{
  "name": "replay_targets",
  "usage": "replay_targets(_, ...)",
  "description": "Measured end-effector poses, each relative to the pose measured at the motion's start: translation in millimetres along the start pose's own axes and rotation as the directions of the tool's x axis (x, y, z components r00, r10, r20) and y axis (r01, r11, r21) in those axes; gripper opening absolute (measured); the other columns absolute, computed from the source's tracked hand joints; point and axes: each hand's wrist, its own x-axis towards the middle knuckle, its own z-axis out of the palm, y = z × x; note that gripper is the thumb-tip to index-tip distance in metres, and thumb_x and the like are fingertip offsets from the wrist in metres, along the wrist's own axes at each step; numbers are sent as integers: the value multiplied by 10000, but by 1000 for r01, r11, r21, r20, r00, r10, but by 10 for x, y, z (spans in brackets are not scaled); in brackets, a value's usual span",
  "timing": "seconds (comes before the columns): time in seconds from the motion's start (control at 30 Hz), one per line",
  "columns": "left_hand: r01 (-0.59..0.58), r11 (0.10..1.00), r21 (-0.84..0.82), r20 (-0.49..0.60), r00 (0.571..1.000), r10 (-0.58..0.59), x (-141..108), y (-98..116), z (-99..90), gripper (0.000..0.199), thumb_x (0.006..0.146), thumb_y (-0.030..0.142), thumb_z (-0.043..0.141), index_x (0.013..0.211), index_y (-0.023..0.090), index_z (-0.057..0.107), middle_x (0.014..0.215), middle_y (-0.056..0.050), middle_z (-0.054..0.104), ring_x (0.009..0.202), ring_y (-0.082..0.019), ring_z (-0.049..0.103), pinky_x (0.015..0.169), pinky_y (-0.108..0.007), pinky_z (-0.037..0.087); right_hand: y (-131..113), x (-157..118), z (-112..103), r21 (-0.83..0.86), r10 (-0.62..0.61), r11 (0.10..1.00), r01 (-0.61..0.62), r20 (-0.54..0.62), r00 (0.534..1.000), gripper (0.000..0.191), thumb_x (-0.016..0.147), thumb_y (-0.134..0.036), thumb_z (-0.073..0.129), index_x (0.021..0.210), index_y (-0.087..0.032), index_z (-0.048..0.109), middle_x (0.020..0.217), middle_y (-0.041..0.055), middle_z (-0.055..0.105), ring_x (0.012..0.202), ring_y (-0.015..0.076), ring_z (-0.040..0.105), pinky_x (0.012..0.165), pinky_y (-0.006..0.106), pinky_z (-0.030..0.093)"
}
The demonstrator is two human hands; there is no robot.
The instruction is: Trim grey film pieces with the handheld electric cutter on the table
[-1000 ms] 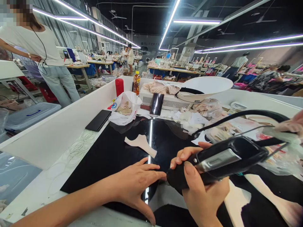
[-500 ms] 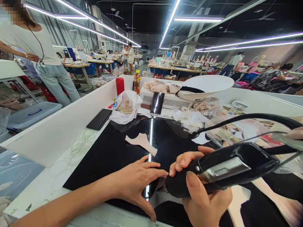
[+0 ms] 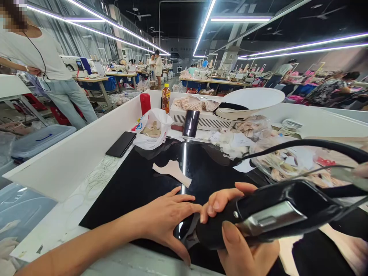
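My left hand (image 3: pixel 169 216) rests on the glossy black sheet (image 3: pixel 138 188) with its fingers spread and nothing held. Wrapped around a black handheld device (image 3: pixel 267 214) with a silver plate is my right hand (image 3: pixel 244 234), just right of the left fingertips. The device's rounded end hides what lies beneath it. Beyond my left hand, a beige fabric piece (image 3: pixel 173 171) lies flat on the sheet. Another pale piece (image 3: pixel 287 253) shows partly below the device. A black cable (image 3: pixel 304 143) arches above it.
A black phone (image 3: pixel 120 144), a white plastic bag (image 3: pixel 153 130), a dark cylinder (image 3: pixel 191 123) and a bottle (image 3: pixel 166 98) stand or lie behind the sheet. Fabric scraps (image 3: pixel 301 161) heap at right. White walls (image 3: pixel 86 153) border the table. A person (image 3: pixel 51 57) stands beyond at left.
My right hand and the device have shifted slightly left. My left hand keeps nearly the same place, and the beige piece lies as before.
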Motion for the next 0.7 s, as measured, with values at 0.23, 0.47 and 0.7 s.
replay_targets(0.23, 3, 1000, 0, 34, 999, -3, 13, -24, -1, 965, 746, 535, 860, 1551, 381, 350, 1572, -27, 453, 1531, -358, 260, 1237, -678, 6, -62, -64, 152, -20, 88, 996, -90, -84, 993, 360, 976, -357, 716, 1262, -299, 505, 862, -28, 595, 687, 148, 617, 688, 343, 578)
replay_targets(0.47, -14, 1000, 15, -39, 999, 14, -12, 19, -1, 974, 740, 554, 876, 1531, 268, 386, 1580, -115, 431, 1503, -359, 326, 1248, -659, 67, -38, 45, 1, 5, 19, 1000, -18, -39, 999, 381, 945, -296, 744, 1272, -293, 549, 873, -9, 607, 723, 159, 608, 636, 321, 584)
replay_targets(0.7, -110, 982, 151, -125, 984, 129, -92, 47, -68, 205, 861, 340, 823, 975, 216, 705, 1511, -117, 476, 1418, -308, 434, 1234, -480, 310, -87, 222, -178, -88, -51, 995, 36, -166, 985, 357, 897, -220, 767, 1209, -282, 605, 853, -12, 619, 688, 166, 620, 600, 321, 568)
